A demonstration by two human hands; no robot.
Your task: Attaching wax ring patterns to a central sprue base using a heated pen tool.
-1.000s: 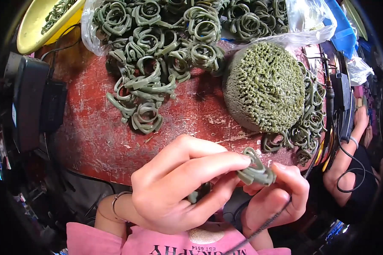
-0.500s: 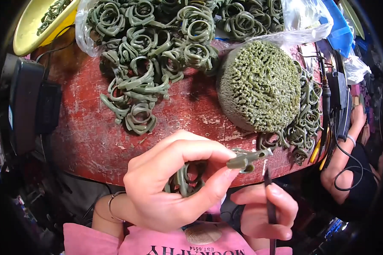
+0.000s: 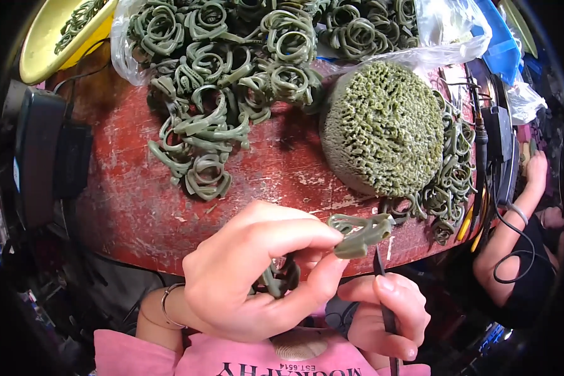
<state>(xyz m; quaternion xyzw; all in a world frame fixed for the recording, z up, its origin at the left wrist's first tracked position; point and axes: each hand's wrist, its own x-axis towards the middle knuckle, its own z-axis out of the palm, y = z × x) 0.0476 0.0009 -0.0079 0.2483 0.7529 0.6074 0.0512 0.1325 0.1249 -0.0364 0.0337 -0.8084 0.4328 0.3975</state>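
Between thumb and forefinger, my left hand [image 3: 250,266] pinches a green wax ring [image 3: 365,238] with an openwork top, held up above the table's near edge. Several more green wax rings [image 3: 274,279] sit curled inside the same palm, partly hidden by the fingers. My right hand [image 3: 391,313] grips a slim dark pointed knife [image 3: 380,262]; its tip points up, just below the pinched ring. From this angle I cannot tell whether the tip touches the ring.
A large heap of green wax rings [image 3: 213,62] covers the back of the red table [image 3: 125,182]. A round, rough green block [image 3: 388,128] stands right of centre, with more rings beside it. Dark boxes with cables flank both sides. Another person's arm [image 3: 514,219] is at far right.
The pinched ring has turned in my left fingers, showing more of its openwork side. My right hand has shifted slightly left and down with the knife. At right, the other person's arm has moved.
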